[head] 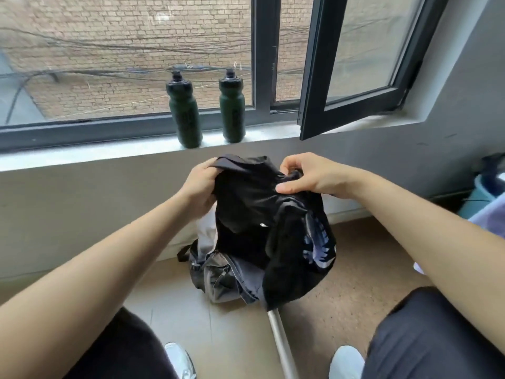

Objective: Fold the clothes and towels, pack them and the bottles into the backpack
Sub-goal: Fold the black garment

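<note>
Knees framed the bottom of the view, with a left shoe [180,359], a metal pole [281,348] and a right shoe [347,362] on the floor [355,255] between them. Above these, the left hand [199,187] gripped the upper edge of a black garment [251,214], its fingers [211,165] curled round the cloth. The right hand [308,176] pinched a bunched fold at the other side, thumb against fingers. Held up between both hands, the garment hung loose, probably so it could be shaken out and folded. It draped directly over the backpack [216,277], which sat on the floor against the wall. A pale cloth [207,231] showed just above the bag, behind the garment. Further off, the left bottle [184,110] and right bottle [232,105] stood upright on the windowsill [82,154], not yet packed.
</note>
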The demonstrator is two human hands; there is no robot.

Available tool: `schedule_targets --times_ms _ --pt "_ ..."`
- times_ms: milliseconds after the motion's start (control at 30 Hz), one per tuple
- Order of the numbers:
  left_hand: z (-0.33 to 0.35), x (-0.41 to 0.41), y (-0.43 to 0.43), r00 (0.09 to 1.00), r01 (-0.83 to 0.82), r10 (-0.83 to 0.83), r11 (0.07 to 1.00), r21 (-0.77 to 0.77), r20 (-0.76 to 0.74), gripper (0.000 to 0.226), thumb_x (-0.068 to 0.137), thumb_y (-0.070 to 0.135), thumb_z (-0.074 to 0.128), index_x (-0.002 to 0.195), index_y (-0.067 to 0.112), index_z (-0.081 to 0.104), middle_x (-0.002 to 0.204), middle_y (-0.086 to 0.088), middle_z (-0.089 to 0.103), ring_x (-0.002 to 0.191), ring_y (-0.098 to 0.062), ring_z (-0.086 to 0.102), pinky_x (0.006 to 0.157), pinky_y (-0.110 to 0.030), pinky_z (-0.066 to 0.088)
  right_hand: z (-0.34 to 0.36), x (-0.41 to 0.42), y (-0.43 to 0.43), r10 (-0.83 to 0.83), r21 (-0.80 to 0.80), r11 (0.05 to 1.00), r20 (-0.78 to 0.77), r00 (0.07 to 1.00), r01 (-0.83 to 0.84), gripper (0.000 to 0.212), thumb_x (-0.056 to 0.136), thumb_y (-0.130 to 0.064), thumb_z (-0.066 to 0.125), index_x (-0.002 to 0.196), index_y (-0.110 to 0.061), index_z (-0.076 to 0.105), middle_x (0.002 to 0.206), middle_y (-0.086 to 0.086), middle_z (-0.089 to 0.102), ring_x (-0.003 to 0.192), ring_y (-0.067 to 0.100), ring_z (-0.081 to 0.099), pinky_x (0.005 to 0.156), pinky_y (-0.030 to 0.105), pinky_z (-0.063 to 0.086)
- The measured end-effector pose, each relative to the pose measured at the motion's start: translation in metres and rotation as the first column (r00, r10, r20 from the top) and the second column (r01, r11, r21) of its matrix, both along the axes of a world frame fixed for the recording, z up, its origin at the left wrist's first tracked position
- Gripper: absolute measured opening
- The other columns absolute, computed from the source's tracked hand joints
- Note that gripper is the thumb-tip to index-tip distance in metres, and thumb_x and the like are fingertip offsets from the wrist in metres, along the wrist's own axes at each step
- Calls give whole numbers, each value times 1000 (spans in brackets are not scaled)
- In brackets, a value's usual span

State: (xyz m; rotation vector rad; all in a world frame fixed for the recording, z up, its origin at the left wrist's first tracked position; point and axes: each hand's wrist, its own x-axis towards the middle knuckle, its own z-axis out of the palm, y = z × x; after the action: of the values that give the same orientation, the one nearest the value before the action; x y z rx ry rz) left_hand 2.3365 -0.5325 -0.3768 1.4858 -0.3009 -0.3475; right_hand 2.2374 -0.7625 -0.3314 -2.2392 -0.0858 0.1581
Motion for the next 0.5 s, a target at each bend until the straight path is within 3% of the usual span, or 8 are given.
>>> schedule_targets --times_ms 100,167,233,333,433,500 --pt "18 3 -6 993 -92 83 988 -121 -80 29 103 12 47 120 5 69 99 -17 76 87 -28 75 70 -36 62 -23 13 4 -78 -45 996 37 996 80 36 88 -35 77 119 -22 63 116 -6 67 105 12 62 95 30 47" --pt "21 6 -11 990 -117 106 986 -117 -96 31 98 13 51 121 3 69 103 -21 75 95 -35 74 77 -40 62 -41 17 10 -91 -75 993 63 994 95 22 93 -30 70 110 -16 72 102 -4 73 95 13 66 88 30 49" --pt "21 11 -12 991 -122 117 989 -82 -57 26 94 11 55 112 6 73 99 -20 76 96 -35 74 81 -41 62 -48 19 12 -139 -89 985 83 987 147 21 96 -27 66 95 -8 74 84 0 66 82 14 61 77 32 45" --pt "25 15 -7 992 -94 96 995 -26 81 16 96 3 58 100 8 73 83 -13 74 76 -24 73 67 -32 60 -45 22 8 -317 38 948 159 935 315 22 93 -20 65 75 -9 67 73 1 58 73 14 52 70 34 38" --pt "21 19 5 971 -58 19 986 159 238 7 89 7 75 87 13 73 79 -7 73 73 -19 70 69 -31 59 -35 24 1 -519 188 854 267 812 484 10 83 -20 66 80 -13 73 79 9 72 78 16 60 77 39 50" --pt "19 20 12 956 -16 -68 959 283 284 9 84 10 82 86 15 76 82 -3 77 76 -16 71 77 -32 60 -29 19 0 -585 159 809 319 746 566 12 84 -16 63 83 -12 73 83 11 72 80 18 61 76 37 49"
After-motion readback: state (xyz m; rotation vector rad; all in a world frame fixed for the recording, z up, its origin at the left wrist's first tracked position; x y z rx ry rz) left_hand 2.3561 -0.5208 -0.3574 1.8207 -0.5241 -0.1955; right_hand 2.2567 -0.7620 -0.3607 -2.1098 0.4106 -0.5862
